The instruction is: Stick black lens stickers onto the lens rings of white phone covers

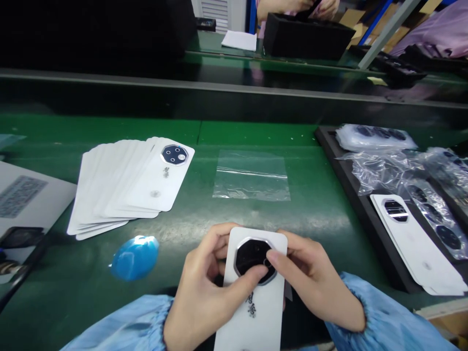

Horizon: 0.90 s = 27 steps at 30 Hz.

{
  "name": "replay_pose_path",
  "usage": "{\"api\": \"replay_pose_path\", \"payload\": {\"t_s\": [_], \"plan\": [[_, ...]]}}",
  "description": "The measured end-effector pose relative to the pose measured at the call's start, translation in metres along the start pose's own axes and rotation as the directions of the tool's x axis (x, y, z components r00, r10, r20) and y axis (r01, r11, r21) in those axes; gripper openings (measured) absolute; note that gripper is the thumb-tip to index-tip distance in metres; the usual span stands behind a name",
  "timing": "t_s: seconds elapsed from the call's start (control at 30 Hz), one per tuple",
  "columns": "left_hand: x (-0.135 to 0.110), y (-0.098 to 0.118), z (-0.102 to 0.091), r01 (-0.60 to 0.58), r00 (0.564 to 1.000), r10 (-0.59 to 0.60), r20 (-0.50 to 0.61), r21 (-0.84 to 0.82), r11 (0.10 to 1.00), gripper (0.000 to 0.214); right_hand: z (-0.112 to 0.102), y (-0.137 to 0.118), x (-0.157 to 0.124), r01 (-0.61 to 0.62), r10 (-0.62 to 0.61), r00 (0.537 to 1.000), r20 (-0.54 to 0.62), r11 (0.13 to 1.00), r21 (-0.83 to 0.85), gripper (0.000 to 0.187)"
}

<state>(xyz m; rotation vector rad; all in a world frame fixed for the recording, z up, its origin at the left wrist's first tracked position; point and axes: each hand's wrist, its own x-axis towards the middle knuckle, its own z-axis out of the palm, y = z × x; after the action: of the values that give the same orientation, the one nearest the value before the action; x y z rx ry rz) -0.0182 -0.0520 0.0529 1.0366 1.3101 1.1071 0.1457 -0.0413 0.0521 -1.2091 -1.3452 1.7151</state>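
Note:
My left hand (pixel 206 282) and my right hand (pixel 310 282) both grip a white phone back panel (pixel 261 319) near the bench's front edge. Its dark octagonal camera module (pixel 253 260) has a silver rim. Both thumbs press on that module and hide part of it. Ahead and to the left lies a fanned stack of similar white panels (pixel 124 180). A flat clear plastic bag (pixel 251 175) lies straight ahead, and a blue film disc (pixel 134 258) sits left of my left hand.
On the right, a black tray (pixel 367 219) holds plastic-wrapped camera parts (pixel 376 138) and a white panel (pixel 413 239). A grey card with a printed label (pixel 22 195) lies at left. Beyond a raised rail, a co-worker's hands (pixel 296 6) are above a black box (pixel 307 36).

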Motion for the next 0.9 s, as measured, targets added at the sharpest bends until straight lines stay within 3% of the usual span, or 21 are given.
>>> {"api": "replay_pose_path", "payload": {"t_s": [0.07, 0.27, 0.43, 0.53, 0.63, 0.7, 0.77, 0.8, 0.83, 0.9], "plan": [[0.001, -0.002, 0.0, -0.04, 0.998, 0.042, -0.038, 0.064, 0.997, 0.032, 0.002, 0.002, 0.0, 0.0, 0.0, 1.0, 0.003, 1.0, -0.014, 0.023], [0.004, -0.012, -0.011, -0.145, 0.989, 0.148, -0.003, 0.185, 0.972, 0.015, 0.0, 0.001, 0.003, -0.016, 0.011, 0.999, 0.051, 0.996, 0.089, 0.019], [0.008, -0.015, -0.015, -0.119, 0.985, 0.146, -0.089, 0.259, 0.959, 0.016, -0.002, 0.005, 0.011, -0.025, 0.005, 0.99, 0.144, 0.99, 0.139, 0.021], [0.013, -0.018, -0.017, -0.079, 0.971, 0.138, -0.193, 0.285, 0.955, 0.023, 0.005, 0.012, 0.012, 0.008, -0.031, 0.979, 0.2, 0.994, 0.11, 0.035], [0.019, -0.022, -0.018, -0.061, 0.986, 0.09, -0.137, 0.201, 0.978, 0.029, 0.002, 0.016, 0.004, 0.01, -0.025, 0.995, 0.091, 0.986, 0.167, 0.038], [0.021, -0.025, -0.02, -0.051, 0.997, 0.058, -0.049, 0.124, 0.991, 0.032, -0.02, 0.014, -0.009, 0.036, -0.02, 0.99, -0.14, 0.992, 0.118, 0.041], [0.023, -0.03, -0.021, -0.055, 0.998, 0.055, 0.005, 0.087, 0.995, 0.034, -0.061, 0.01, -0.032, 0.057, -0.078, 0.899, -0.431, 0.997, -0.061, 0.045], [0.024, -0.032, -0.023, -0.063, 0.998, 0.062, 0.019, 0.089, 0.994, 0.035, -0.087, 0.007, -0.048, 0.024, -0.135, 0.811, -0.569, 0.98, -0.198, 0.049], [0.026, -0.034, -0.024, -0.072, 0.997, 0.07, 0.025, 0.098, 0.993, 0.035, -0.114, 0.005, -0.065, -0.009, -0.161, 0.738, -0.655, 0.969, -0.248, 0.052], [0.028, -0.038, -0.025, -0.078, 0.997, 0.076, 0.023, 0.131, 0.988, 0.035, -0.166, 0.002, -0.098, -0.087, -0.171, 0.638, -0.751, 0.953, -0.291, 0.055]]}}
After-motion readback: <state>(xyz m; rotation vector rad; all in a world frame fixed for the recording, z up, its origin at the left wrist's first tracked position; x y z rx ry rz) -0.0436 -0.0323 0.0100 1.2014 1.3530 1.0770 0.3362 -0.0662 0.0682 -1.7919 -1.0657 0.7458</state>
